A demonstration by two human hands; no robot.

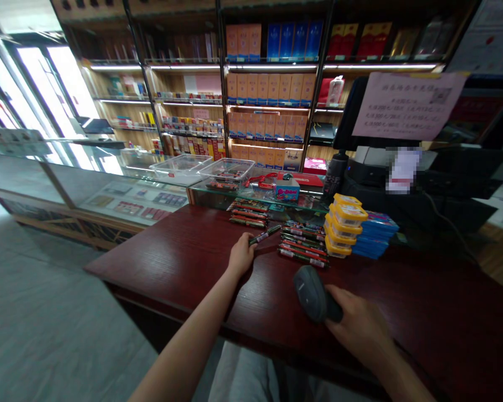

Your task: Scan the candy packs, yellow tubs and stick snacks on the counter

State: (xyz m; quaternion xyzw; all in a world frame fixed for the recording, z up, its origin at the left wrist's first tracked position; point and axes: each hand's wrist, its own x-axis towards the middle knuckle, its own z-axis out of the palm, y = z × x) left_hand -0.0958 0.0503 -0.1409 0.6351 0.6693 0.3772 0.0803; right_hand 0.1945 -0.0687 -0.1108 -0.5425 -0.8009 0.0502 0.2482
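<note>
My left hand is closed round one end of a thin stick-shaped packet with a dark green and red wrapper, held just over the dark red counter. My right hand grips a dark grey handheld barcode scanner, whose head points toward the packet. Two low piles of similar stick packets lie beyond: one behind my left hand, one to its right.
A stack of yellow-lidded tubs and blue packs stand right of the piles. A black till screen with a paper notice rises at the right. Glass display cases with clear trays and shelves of boxed goods fill the back.
</note>
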